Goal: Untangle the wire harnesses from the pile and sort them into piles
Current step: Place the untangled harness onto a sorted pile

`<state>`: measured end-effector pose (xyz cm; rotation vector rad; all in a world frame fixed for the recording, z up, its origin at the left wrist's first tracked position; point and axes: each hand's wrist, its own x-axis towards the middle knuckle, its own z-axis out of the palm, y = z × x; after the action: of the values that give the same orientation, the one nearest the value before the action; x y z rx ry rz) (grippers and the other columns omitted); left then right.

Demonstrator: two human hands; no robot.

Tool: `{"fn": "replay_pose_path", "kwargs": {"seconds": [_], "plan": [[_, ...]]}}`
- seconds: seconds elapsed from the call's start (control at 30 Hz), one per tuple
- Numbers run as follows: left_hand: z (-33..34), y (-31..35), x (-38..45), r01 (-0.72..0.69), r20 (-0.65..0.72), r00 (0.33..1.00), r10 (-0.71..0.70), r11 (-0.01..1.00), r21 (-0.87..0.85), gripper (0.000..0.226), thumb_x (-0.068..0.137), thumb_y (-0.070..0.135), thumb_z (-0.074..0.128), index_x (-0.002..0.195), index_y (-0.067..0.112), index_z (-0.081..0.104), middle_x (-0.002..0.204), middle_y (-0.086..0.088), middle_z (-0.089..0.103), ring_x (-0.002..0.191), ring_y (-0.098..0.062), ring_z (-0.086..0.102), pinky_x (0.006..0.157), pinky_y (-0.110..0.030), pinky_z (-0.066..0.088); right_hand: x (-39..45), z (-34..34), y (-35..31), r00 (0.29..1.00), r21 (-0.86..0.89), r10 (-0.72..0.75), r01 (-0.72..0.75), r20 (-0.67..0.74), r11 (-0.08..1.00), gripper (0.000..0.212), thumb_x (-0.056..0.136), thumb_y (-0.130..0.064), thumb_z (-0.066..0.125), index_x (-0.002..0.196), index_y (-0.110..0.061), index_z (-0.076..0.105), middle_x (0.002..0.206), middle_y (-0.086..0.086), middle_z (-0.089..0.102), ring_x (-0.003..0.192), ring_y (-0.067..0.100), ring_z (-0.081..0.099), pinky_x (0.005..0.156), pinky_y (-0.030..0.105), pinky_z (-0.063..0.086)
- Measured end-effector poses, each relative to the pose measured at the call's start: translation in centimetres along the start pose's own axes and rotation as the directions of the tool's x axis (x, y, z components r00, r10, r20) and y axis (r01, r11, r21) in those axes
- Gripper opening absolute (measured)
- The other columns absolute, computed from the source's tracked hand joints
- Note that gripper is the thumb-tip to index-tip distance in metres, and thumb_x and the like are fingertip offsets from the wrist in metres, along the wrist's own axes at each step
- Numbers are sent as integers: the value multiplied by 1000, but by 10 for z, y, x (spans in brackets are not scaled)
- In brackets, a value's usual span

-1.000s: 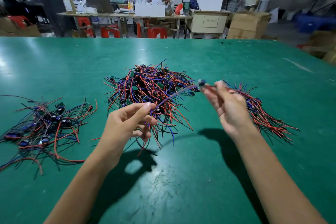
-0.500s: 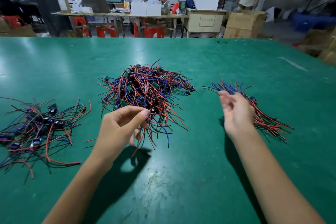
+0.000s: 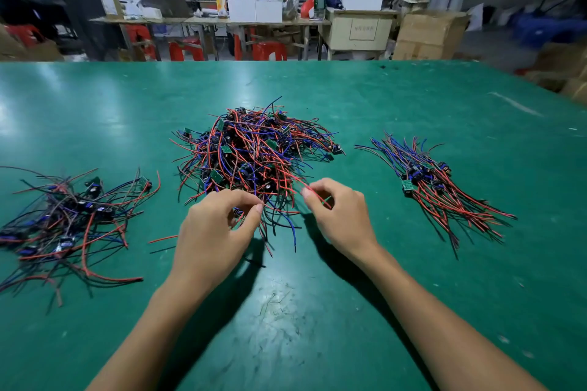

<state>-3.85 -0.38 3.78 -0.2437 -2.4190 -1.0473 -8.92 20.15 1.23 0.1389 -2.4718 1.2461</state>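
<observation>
Tangled pile (image 3: 254, 152) centre of green surface (image 3: 413, 98) | left hand (image 3: 216, 232) fingers pinched on wires at pile's near edge | right hand (image 3: 340, 216) fingers pinching a red wire (image 3: 293, 179) from pile | loose pile (image 3: 70, 219) left | aligned pile (image 3: 444, 187) right

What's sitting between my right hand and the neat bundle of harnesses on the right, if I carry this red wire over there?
Nothing visible. The right hand pinches a red wire at the near edge of the tangled pile. Between it and the right bundle lies only bare green table. The wire's far end still runs into the tangle, which may drag.
</observation>
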Motion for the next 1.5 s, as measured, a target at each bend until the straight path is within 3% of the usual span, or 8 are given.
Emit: {"fn": "replay_pose_path", "kwargs": {"seconds": [0.37, 0.5, 0.63, 0.8, 0.93, 1.1, 1.37, 1.5], "plan": [[3, 1, -1, -16, -6, 1000, 16, 1000, 13, 13, 90, 19, 72, 99, 28, 74, 94, 15, 68, 90, -11, 59, 85, -37, 50, -12, -11, -31, 868, 87, -206, 273, -452, 958, 23, 102, -35, 47, 87, -20, 55, 64, -2, 57, 56, 13, 53, 59, 42, 46], [5, 3, -1, -39, -15, 999, 39, 999, -7, 19, 90, 19, 72, 106, 28, 71, 97, 15, 66, 90, -9, 59, 86, -34, 50, -12, -21, -34, 785, 129, -251, 385, -567, 914, 14, 107, -30, 40, 95, -27, 46, 71, -7, 58, 58, 8, 53, 57, 25, 40], [7, 3, -1, -84, 28, 996, 85, 996, -30, 43, 87, 21, 75, 127, 29, 63, 106, 14, 63, 96, -9, 56, 92, -32, 48, -17, -19, -40, 770, 167, -332, 487, -545, 857, 11, 109, -36, 37, 102, -35, 44, 76, -11, 59, 56, 0, 52, 60, 12, 36], [12, 4, -4, -99, 68, 992, 103, 993, -62, 64, 89, 34, 73, 146, 33, 45, 116, 15, 59, 100, -10, 55, 95, -26, 44, -31, -11, -50, 768, 223, -439, 582, -465, 782, 12, 109, -39, 38, 102, -36, 47, 78, -9, 61, 52, 3, 52, 54, 19, 39], [12, 5, -3, -20, 93, 995, 39, 979, -203, 60, 92, 26, 73, 145, 37, 47, 115, 13, 65, 99, -8, 63, 94, -30, 50, -43, -8, -55, 719, 194, -563, 671, -407, 716, 21, 110, -35, 37, 104, -24, 54, 84, -10, 60, 59, 15, 61, 56, 32, 48], [9, 8, -1, 11, -24, 1000, -18, 960, -278, 31, 91, 11, 72, 119, 22, 71, 102, 8, 73, 88, -10, 67, 86, -35, 53, -53, 0, -61, 679, 227, -668, 733, -305, 642, 23, 108, -29, 37, 102, -18, 56, 94, -13, 61, 68, 0, 59, 66, 16, 47], [-1, 14, 8, 253, 155, 963, -221, 539, -803, 34, 93, 18, 65, 126, 12, 60, 115, -6, 75, 84, -14, 71, 77, -23, 55, -55, 4, -64, 876, 547, -442, 471, -194, 693, 53, 103, -57, 36, 90, -14, 63, 72, -2, 62, 63, 16, 61, 57, 28, 42], [-4, 11, 9, 234, 183, 972, -148, 513, -826, 34, 86, 24, 67, 118, 13, 66, 118, -7, 75, 90, -13, 72, 80, -22, 55, -45, 7, -66, 972, 515, -226, 223, -56, 828, 46, 102, -50, 38, 82, -23, 70, 74, -2, 72, 63, 13, 64, 60, 23, 42]]}}
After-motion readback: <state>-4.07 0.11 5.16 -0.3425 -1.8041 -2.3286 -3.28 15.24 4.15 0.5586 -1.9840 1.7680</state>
